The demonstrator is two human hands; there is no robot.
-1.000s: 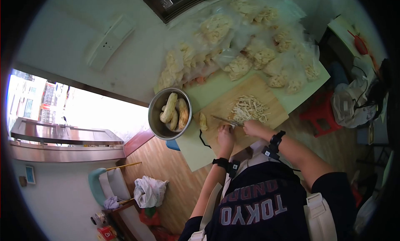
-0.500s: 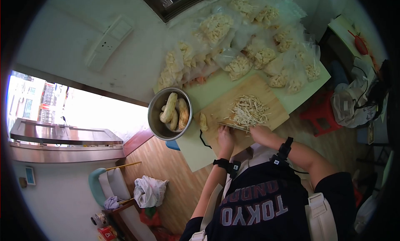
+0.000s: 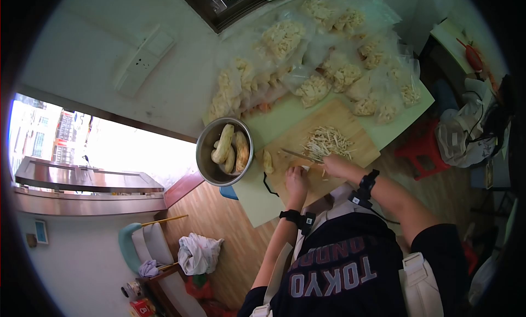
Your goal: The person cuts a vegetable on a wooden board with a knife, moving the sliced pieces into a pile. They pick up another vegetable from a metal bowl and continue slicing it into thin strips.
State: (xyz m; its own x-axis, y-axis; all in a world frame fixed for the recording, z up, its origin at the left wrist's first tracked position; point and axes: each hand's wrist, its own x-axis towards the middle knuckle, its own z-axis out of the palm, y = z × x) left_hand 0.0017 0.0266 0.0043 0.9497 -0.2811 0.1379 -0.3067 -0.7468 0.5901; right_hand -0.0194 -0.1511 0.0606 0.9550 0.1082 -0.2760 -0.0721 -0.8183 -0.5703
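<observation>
My right hand (image 3: 336, 166) is closed around the handle of a knife (image 3: 297, 155), whose blade points left above the wooden cutting board (image 3: 350, 117). Beside it, my left hand (image 3: 296, 180) rests on the board with curled fingers at a small white piece of root vegetable (image 3: 305, 167), mostly hidden by the fingers. A heap of thin pale strips (image 3: 329, 142) lies just beyond the knife. One short peeled root (image 3: 267, 161) sits at the board's left edge. Several larger peeled roots (image 3: 223, 145) lie in a metal bowl (image 3: 203, 166) farther left.
Clear plastic bags (image 3: 313, 90) of pale cut pieces crowd the far side of the pale green table (image 3: 252, 207). A red stool (image 3: 422, 153) stands to the right. On the floor at left are a chair (image 3: 129, 246) and a white bag (image 3: 198, 254).
The knife has lifted and shifted away from my left fingers toward the strips, its tip now farther left and up. My right hand has moved slightly up; my left hand stays almost in place.
</observation>
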